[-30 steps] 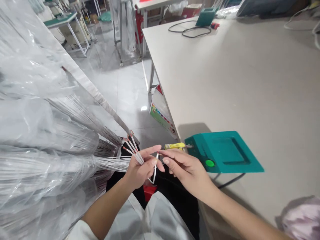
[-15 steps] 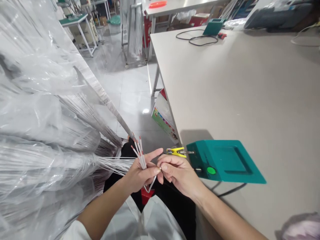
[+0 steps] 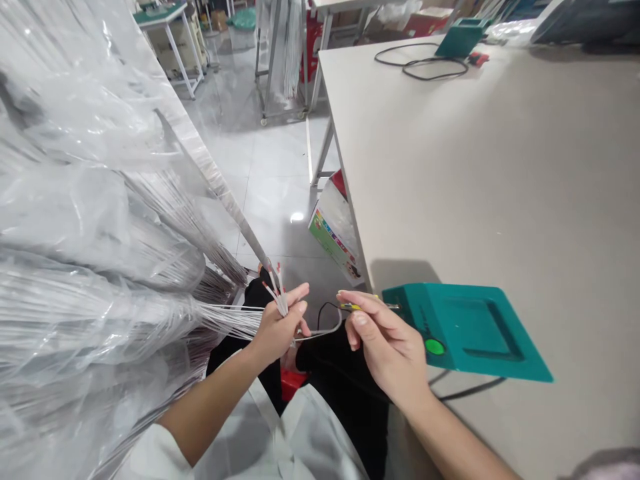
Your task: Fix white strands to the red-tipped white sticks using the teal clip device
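My left hand is closed around several thin white wires with red tips, which point up past the thumb. A grey-white wire loops from below this hand toward the right fingertips; its end is hard to make out. My right hand has its thumb and index finger about a small yellow clip, which is mostly hidden by the fingers. The clip sits beside the metal post of a teal tester box with a green button.
Plastic-wrapped wire bundles hang on the left along a slanted rail. The white table extends to the right. Another teal box with a black cable stands at its far end. A printed carton is beside the table on the floor.
My hands have moved apart. The right hand has gone from the left fingertips to the yellow clip, while the left keeps the wires. The view has shifted slightly.
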`<move>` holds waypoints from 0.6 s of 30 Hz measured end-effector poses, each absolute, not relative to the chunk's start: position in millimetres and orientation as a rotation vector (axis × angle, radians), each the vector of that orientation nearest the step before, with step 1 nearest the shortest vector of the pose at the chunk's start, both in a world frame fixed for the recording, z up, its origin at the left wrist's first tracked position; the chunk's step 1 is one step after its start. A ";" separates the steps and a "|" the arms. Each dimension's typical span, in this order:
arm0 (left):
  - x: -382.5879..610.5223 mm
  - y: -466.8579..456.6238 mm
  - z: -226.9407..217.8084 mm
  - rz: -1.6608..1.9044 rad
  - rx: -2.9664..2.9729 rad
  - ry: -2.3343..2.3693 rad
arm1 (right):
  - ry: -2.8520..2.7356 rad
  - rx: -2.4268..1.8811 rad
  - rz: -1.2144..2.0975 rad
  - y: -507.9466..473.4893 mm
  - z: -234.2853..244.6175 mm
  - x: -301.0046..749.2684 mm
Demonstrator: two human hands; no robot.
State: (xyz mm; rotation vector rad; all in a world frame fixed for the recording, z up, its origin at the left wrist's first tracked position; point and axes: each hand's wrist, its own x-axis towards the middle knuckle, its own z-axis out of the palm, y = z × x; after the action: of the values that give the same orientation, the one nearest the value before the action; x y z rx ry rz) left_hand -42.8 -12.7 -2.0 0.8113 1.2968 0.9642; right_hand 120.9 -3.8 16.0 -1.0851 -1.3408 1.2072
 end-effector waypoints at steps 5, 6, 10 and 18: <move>-39.7 -15.7 3.2 0.806 1.074 1.199 | -1.708 -1.133 1.010 -2.1 17.6 110.6; -38.6 -16.8 4.3 0.744 1.135 1.139 | -1.760 -1.120 1.009 -1.9 18.5 108.8; -35.1 -19.2 5.3 0.647 1.169 1.032 | -1.807 -1.140 0.989 -2.6 22.8 106.4; -43.5 -15.9 5.8 0.781 0.966 1.045 | -1.672 -1.224 1.021 -4.9 16.7 110.3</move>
State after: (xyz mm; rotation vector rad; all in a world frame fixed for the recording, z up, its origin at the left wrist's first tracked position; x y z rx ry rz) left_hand -43.5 -15.9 5.8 0.9657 1.0449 0.7813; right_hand 110.3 -4.9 16.7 -1.2239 -1.6723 1.0211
